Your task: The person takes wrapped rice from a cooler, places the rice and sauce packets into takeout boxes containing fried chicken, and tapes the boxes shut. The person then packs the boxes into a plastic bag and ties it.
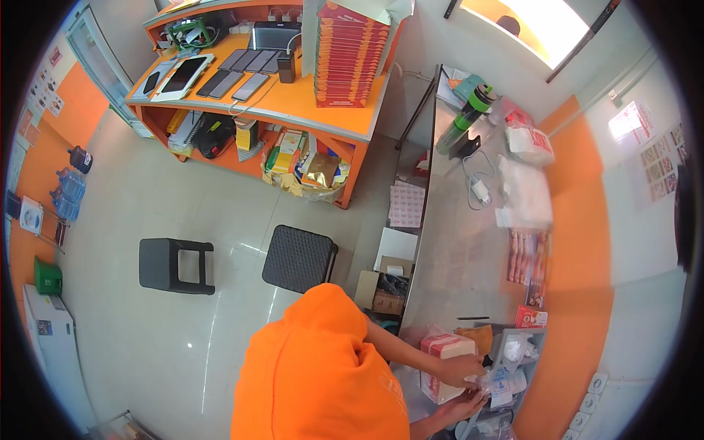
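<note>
At the lower right, my left hand [460, 370] reaches over a red-and-white wrapped pack [440, 385] on the metal counter. My right hand [466, 405] comes in below it, close to the pack's corner. The fingers of both hands are closed at a crumpled piece of clear plastic [484, 381], partly hidden by them. Right beside the hands stands a grey rack [500, 352] holding white and clear plastic packets [506, 385]. A brown pouch [478, 339] lies behind the pack. An orange hooded top [315, 374] fills the bottom middle.
Along the metal counter [458, 242] are a green bottle [466, 117], a white charger [479, 189], white bags [526, 194] and a red card box [531, 317]. Two dark stools [297, 257] stand on the floor. An orange desk [293, 110] carries several phones and stacked red boxes [348, 62].
</note>
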The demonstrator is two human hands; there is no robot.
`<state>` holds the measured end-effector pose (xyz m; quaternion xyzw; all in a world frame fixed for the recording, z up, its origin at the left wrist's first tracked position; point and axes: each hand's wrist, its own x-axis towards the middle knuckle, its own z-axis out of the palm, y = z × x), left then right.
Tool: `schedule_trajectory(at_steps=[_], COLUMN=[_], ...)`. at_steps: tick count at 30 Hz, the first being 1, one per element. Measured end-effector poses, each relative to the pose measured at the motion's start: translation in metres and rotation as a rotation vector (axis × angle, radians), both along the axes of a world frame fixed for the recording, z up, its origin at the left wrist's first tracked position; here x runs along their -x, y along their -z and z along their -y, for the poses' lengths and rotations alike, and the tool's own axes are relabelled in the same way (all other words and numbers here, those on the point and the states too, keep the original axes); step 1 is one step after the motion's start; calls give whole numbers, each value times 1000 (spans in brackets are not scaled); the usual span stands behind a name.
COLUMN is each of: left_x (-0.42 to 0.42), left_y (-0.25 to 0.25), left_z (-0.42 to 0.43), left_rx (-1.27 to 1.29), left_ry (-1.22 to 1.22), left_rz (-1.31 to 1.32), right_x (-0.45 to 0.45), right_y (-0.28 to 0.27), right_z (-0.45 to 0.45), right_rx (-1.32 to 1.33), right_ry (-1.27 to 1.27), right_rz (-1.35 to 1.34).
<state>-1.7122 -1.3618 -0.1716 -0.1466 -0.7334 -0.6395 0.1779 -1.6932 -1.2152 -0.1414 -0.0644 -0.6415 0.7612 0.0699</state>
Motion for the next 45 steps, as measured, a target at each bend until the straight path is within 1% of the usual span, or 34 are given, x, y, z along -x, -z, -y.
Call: schedule_trajectory(at_steps=[2,3,5,6,8,12,14,15,17,18,20,21,23,27,29,30,32,33,35,36,38,39,41,45], left_x=[-7,-7,-7,-6,-4,7,9,9,8,8,9,10,10,19,22,16,1,-1,4,1,-10,-10,-12,-21], left_y=[-4,-3,-1,0,2,14,21,21,17,17,20,20,19,26,33,24,3,-1,7,-1,-24,-24,-23,-28], left_z=[1,-1,-5,-5,-4,-8,-12,-11,-8,-7,-4,-4,-4,-5,-9,-3,12,14,2,5,16,15,9,13], left_rx=[-23,-25,-35,-37,-15,-72,-88,-91,-4,-8,-55,-58,-164,-136,-187,-190,-287,-320,-188,-187,-48,-48,-45,2], left_ry=[17,21,-76,-72,-19,78,84,83,83,82,93,88,85,56,155,150,241,269,167,171,197,194,145,111], left_rz=[-53,-56,-11,-14,15,38,2,2,-5,-9,-65,-70,-147,-226,-84,-86,61,111,40,38,140,137,26,8], right_x=[-7,-9,-11,-12,-13,-22,-22,-22,-24,-19,-1,2,8,11,5,8,15,8,-15,-16,-19,-15,-3,-23], right_y=[-11,-10,-6,-5,-3,-23,-26,-30,-40,-34,-15,-14,-11,-5,-6,2,23,12,-27,-33,-40,-30,-5,-26], right_z=[11,12,10,6,-4,10,11,18,32,21,-10,-14,-20,-20,-10,-19,-42,-28,14,16,17,4,-32,-1], right_rx=[-171,-174,-273,-276,-363,-355,-466,-469,-446,-450,-615,-619,-731,-669,-557,-560,-467,-470,-327,-327,-379,-379,-409,-509], right_ry=[17,20,-70,-67,-176,-188,-147,-149,-153,-154,-156,-159,-170,-217,-16,-21,-53,-57,-141,-137,-368,-370,-380,-402], right_rz=[-6,-9,-118,-120,-99,-109,-110,-110,-85,-88,-74,-79,-116,-188,-105,-108,-3,-4,-124,-126,-105,-108,49,-35])
